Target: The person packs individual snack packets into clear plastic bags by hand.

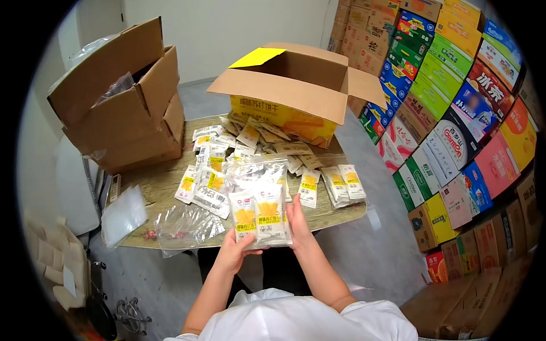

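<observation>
"Where is the clear bag [261,213]?"

"It is pointing lengthwise away over the desk [162,184], between the left hand [232,252], pinching its near-left corner, and the right hand [298,224], bracing its side."

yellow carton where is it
In the head view, the yellow carton stands at the table's far edge, right of the brown carton, behind the heaped cracker packets.

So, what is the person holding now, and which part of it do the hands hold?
A clear bag with yellow-and-white packets inside; the left hand grips its lower left corner, the right hand its right side.
</observation>
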`<control>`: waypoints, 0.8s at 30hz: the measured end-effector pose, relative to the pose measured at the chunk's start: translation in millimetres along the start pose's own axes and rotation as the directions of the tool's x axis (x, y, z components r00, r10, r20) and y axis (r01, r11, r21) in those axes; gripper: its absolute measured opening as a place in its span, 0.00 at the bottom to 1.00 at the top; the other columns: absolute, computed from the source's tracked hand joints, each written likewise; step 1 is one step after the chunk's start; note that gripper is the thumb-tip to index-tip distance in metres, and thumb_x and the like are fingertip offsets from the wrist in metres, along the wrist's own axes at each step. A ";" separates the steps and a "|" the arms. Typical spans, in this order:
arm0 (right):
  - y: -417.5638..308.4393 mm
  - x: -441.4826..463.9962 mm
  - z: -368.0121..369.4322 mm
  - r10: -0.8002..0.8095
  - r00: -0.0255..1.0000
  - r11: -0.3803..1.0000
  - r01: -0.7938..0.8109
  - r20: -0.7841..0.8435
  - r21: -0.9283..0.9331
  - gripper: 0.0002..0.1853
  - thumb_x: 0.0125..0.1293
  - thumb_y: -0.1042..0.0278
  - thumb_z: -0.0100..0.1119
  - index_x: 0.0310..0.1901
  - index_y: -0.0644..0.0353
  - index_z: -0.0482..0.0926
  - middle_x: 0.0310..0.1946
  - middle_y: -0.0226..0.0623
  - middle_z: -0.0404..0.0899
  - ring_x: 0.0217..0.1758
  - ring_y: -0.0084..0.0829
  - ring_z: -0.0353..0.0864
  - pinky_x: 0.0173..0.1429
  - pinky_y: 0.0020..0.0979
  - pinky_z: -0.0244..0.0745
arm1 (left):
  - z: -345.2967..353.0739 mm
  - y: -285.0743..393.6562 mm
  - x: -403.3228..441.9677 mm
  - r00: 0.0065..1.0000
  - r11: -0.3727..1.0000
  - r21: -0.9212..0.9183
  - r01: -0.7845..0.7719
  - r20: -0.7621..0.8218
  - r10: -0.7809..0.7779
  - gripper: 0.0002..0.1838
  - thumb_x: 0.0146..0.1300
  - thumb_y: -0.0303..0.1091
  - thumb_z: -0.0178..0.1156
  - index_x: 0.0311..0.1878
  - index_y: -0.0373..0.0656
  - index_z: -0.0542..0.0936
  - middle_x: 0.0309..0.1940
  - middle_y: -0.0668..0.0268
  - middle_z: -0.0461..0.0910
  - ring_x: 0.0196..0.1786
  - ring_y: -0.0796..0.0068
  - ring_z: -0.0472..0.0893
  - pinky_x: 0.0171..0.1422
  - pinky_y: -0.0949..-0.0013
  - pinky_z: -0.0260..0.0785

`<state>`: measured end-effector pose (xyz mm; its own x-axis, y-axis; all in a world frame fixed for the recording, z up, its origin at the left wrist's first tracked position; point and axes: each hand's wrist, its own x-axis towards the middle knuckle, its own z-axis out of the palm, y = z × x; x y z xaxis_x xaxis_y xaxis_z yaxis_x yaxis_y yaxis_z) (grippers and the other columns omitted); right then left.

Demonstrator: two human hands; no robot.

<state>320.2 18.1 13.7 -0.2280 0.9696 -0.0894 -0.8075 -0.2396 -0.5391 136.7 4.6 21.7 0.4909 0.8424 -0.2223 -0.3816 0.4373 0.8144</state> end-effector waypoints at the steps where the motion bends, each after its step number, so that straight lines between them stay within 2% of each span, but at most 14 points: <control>1: -0.8 -2.7 -1.1 -0.075 0.997 0.995 0.076 0.015 -0.067 0.36 0.70 0.39 0.42 0.67 0.62 0.60 0.62 0.43 0.69 0.63 0.37 0.71 0.65 0.38 0.68 | 2.2 2.0 0.5 0.997 0.992 0.126 -0.016 -0.073 0.025 0.24 0.64 0.35 0.59 0.59 0.37 0.66 0.45 0.57 0.81 0.42 0.62 0.84 0.34 0.69 0.80; 2: 1.7 -4.4 -7.1 -0.108 0.992 0.980 0.096 -0.059 -0.172 0.35 0.68 0.52 0.55 0.69 0.62 0.56 0.63 0.41 0.68 0.64 0.34 0.69 0.65 0.34 0.67 | 1.6 -0.7 2.4 0.996 0.981 0.194 -0.001 -0.088 0.018 0.23 0.65 0.35 0.58 0.60 0.38 0.63 0.45 0.56 0.81 0.40 0.63 0.84 0.34 0.70 0.78; 3: 1.2 -8.5 -8.9 -0.109 0.992 0.980 0.097 -0.062 -0.172 0.35 0.68 0.52 0.55 0.69 0.62 0.56 0.63 0.41 0.68 0.64 0.34 0.69 0.65 0.34 0.67 | 3.6 -4.3 1.5 0.996 0.981 0.193 0.001 -0.085 0.016 0.23 0.65 0.35 0.58 0.60 0.38 0.63 0.45 0.56 0.81 0.40 0.63 0.84 0.34 0.70 0.78; 5: -6.3 -18.5 -9.6 -0.289 0.957 0.724 0.243 0.037 -0.646 0.39 0.59 0.71 0.66 0.69 0.63 0.55 0.62 0.40 0.69 0.63 0.32 0.69 0.65 0.33 0.67 | 10.8 -12.9 0.5 0.995 0.952 0.292 -0.096 0.001 0.100 0.25 0.67 0.34 0.56 0.63 0.40 0.60 0.46 0.56 0.80 0.39 0.66 0.84 0.37 0.71 0.76; 6: -19.3 -20.9 -11.9 -0.291 0.954 0.728 0.170 -0.076 -0.664 0.44 0.49 0.82 0.69 0.68 0.64 0.57 0.61 0.38 0.69 0.62 0.30 0.69 0.65 0.32 0.67 | 14.6 -11.0 -0.4 0.998 0.951 0.303 -0.066 0.042 0.056 0.26 0.68 0.33 0.55 0.65 0.41 0.58 0.46 0.56 0.80 0.40 0.69 0.83 0.43 0.72 0.74; 9: -69.9 -27.1 -29.9 -0.476 0.876 0.677 0.312 -0.073 -0.667 0.41 0.51 0.81 0.67 0.67 0.65 0.59 0.60 0.37 0.70 0.60 0.29 0.71 0.63 0.30 0.68 | 13.6 -4.7 -4.5 0.988 0.942 0.326 -0.086 0.152 0.037 0.32 0.68 0.29 0.55 0.70 0.42 0.52 0.45 0.60 0.80 0.43 0.73 0.81 0.47 0.73 0.72; 12: -134.3 -32.4 -51.8 -0.676 0.735 0.515 0.409 -0.063 -0.753 0.34 0.57 0.76 0.65 0.65 0.69 0.63 0.57 0.41 0.73 0.58 0.29 0.73 0.62 0.29 0.68 | 8.8 1.1 -7.2 0.989 0.925 0.362 -0.115 0.131 0.072 0.25 0.68 0.30 0.55 0.65 0.41 0.61 0.43 0.61 0.80 0.42 0.75 0.80 0.48 0.73 0.70; 15: -181.3 -38.4 -63.6 -0.688 0.723 0.477 0.392 -0.056 -0.787 0.25 0.59 0.76 0.63 0.58 0.69 0.70 0.50 0.39 0.78 0.50 0.27 0.78 0.55 0.27 0.73 | -2.8 0.5 -3.8 0.991 0.915 0.383 -0.130 0.080 0.108 0.18 0.68 0.31 0.55 0.58 0.39 0.69 0.41 0.61 0.81 0.40 0.77 0.80 0.47 0.74 0.70; 17: -200.7 -35.4 -91.3 -0.586 0.800 0.545 0.268 -0.132 -0.794 0.21 0.60 0.74 0.64 0.54 0.69 0.74 0.45 0.37 0.80 0.45 0.25 0.79 0.49 0.26 0.74 | -4.1 0.8 -3.3 0.990 0.917 0.374 -0.137 0.035 0.133 0.15 0.67 0.31 0.55 0.55 0.37 0.73 0.40 0.62 0.81 0.39 0.78 0.80 0.46 0.75 0.70; 18: -202.3 -34.0 -92.8 -0.602 0.768 0.453 0.103 -0.219 -0.886 0.19 0.57 0.69 0.67 0.49 0.67 0.78 0.43 0.41 0.82 0.41 0.31 0.82 0.47 0.30 0.75 | -3.3 2.3 -3.6 0.989 0.919 0.368 -0.143 0.016 0.148 0.13 0.67 0.31 0.55 0.53 0.37 0.73 0.39 0.62 0.82 0.38 0.78 0.79 0.46 0.76 0.69; 19: -201.5 -33.2 -94.8 -0.600 0.770 0.451 0.102 -0.217 -0.887 0.19 0.57 0.69 0.67 0.49 0.67 0.78 0.43 0.41 0.82 0.41 0.31 0.82 0.47 0.30 0.75 | -2.8 3.5 -3.6 0.987 0.920 0.362 -0.150 -0.005 0.163 0.12 0.67 0.31 0.55 0.51 0.37 0.74 0.38 0.63 0.82 0.37 0.79 0.79 0.46 0.76 0.69; 20: -199.4 -31.8 -96.8 -0.685 0.693 0.075 -0.238 -0.224 -0.968 0.20 0.55 0.66 0.68 0.48 0.66 0.79 0.42 0.44 0.82 0.41 0.35 0.82 0.47 0.33 0.75 | -3.0 4.3 -3.0 0.986 0.921 0.358 -0.152 -0.009 0.166 0.12 0.67 0.31 0.55 0.51 0.37 0.74 0.38 0.63 0.82 0.37 0.79 0.79 0.46 0.76 0.69; 21: -195.4 -31.4 -96.6 -0.760 0.627 -0.281 -0.556 -0.172 -0.782 0.21 0.53 0.64 0.69 0.47 0.64 0.81 0.42 0.46 0.82 0.41 0.40 0.82 0.48 0.35 0.75 | -3.8 5.3 -4.0 0.984 0.920 0.358 -0.160 -0.011 0.176 0.12 0.67 0.31 0.55 0.51 0.37 0.75 0.38 0.63 0.82 0.38 0.79 0.79 0.46 0.76 0.69; 24: -185.7 -26.8 -91.7 -0.775 0.631 -0.347 -0.480 -0.042 -0.806 0.19 0.53 0.62 0.68 0.45 0.62 0.81 0.38 0.45 0.80 0.45 0.46 0.78 0.49 0.41 0.73 | -8.6 4.7 -4.2 0.982 0.917 0.363 -0.168 -0.023 0.189 0.12 0.67 0.30 0.55 0.50 0.36 0.75 0.37 0.64 0.82 0.38 0.79 0.79 0.45 0.76 0.70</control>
<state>526.1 41.2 39.5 0.5048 0.7993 0.3261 0.8278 -0.3411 -0.4453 126.1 5.8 21.9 0.3920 0.9167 -0.0770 -0.1476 0.1453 0.9783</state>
